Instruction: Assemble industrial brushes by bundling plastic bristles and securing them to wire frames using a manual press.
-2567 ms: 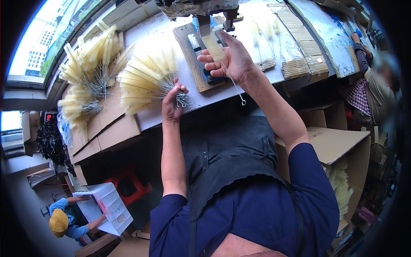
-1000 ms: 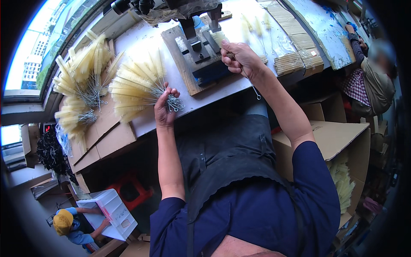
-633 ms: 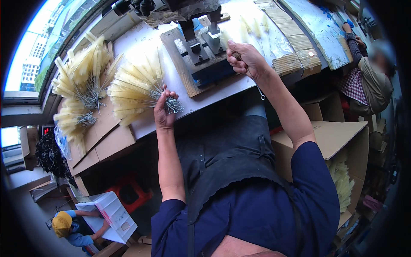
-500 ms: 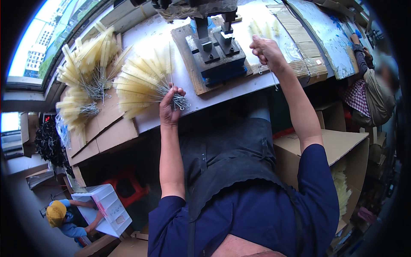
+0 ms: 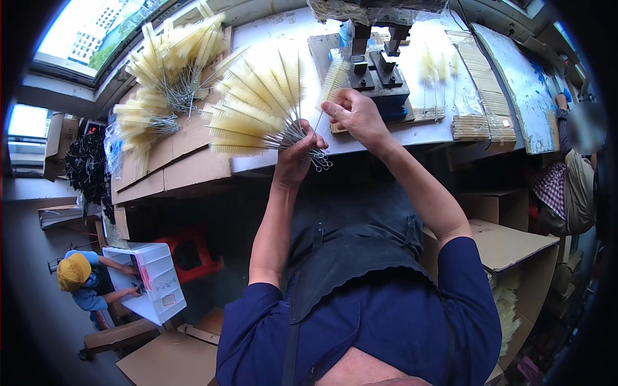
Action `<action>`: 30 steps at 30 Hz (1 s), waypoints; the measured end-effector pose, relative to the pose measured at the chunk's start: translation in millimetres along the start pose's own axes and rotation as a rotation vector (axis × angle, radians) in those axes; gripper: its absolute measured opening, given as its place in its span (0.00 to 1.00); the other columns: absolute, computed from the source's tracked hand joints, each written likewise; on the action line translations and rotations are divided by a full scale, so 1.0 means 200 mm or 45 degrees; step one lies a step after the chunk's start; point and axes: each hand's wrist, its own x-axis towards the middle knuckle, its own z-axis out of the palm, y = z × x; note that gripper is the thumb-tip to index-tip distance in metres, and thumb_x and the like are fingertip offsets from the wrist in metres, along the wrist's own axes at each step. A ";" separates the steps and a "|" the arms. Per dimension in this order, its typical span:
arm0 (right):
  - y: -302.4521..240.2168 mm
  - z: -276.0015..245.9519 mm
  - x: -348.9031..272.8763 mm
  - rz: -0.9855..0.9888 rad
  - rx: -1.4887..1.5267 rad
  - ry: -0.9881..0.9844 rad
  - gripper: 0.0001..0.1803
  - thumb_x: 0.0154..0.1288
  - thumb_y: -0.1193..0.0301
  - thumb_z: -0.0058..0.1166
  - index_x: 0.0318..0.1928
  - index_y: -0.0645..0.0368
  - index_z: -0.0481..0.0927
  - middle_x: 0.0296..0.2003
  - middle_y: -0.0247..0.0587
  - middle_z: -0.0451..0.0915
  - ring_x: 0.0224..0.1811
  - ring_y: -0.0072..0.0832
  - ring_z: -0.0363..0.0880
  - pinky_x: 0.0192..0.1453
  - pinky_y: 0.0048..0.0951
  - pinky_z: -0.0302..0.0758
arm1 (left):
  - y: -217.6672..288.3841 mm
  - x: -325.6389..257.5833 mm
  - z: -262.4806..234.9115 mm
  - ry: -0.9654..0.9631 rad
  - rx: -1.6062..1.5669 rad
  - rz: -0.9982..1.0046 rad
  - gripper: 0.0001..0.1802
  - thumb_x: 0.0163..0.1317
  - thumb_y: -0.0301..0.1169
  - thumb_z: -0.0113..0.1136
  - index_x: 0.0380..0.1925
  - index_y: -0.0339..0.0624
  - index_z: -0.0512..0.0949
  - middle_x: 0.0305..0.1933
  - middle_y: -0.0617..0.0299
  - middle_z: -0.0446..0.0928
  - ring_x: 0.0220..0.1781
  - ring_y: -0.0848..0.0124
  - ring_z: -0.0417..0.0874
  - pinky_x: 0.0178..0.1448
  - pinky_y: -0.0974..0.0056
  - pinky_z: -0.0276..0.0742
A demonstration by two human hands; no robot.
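Note:
My left hand (image 5: 296, 156) is closed around the wire handles of a fanned bunch of tube brushes (image 5: 252, 114) with cream bristles. Their looped wire ends (image 5: 320, 161) stick out below the fingers. Just right of the bunch, my right hand (image 5: 358, 117) pinches one single tube brush (image 5: 334, 80) by its wire, bristles pointing up. Its lower wire reaches down toward my left fingers; whether it touches them I cannot tell. Beyond my right hand stands a dark metal press fixture (image 5: 383, 76) on a wooden board.
More tube brushes (image 5: 187, 55) lie heaped on cardboard (image 5: 196, 170) at the left. A few loose brushes (image 5: 440, 67) lie right of the press. An open carton (image 5: 515, 248) stands by my right side. One person (image 5: 80, 276) handles a white crate (image 5: 158, 283); another person (image 5: 560, 193) is at the right.
My right hand has come left from beyond the press to beside the left hand, with a brush now upright in its fingers. My left hand keeps hold of the bunch. The whole view has shifted.

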 end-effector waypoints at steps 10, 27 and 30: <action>-0.03 -0.07 -0.06 0.183 0.980 0.392 0.21 0.78 0.57 0.45 0.46 0.66 0.77 0.24 0.31 0.73 0.14 0.11 0.61 0.15 0.16 0.61 | -0.05 -0.09 0.12 0.185 0.185 -0.058 0.18 0.61 0.24 0.61 0.51 0.34 0.71 0.32 0.58 0.77 0.37 0.64 0.83 0.48 0.60 0.79; -0.06 -0.29 0.17 0.630 1.076 0.012 0.25 0.79 0.56 0.41 0.49 0.71 0.75 0.26 0.35 0.75 0.15 0.12 0.65 0.17 0.18 0.70 | -0.04 0.18 -0.10 0.511 0.412 0.037 0.17 0.61 0.21 0.59 0.50 0.32 0.70 0.35 0.55 0.77 0.35 0.65 0.83 0.42 0.60 0.82; -0.04 -0.29 0.14 0.625 1.122 0.000 0.31 0.80 0.51 0.35 0.52 0.71 0.74 0.32 0.42 0.80 0.21 0.18 0.74 0.23 0.20 0.77 | -0.03 0.17 -0.08 0.508 0.363 0.030 0.19 0.61 0.20 0.59 0.51 0.33 0.68 0.34 0.56 0.77 0.35 0.64 0.83 0.44 0.58 0.83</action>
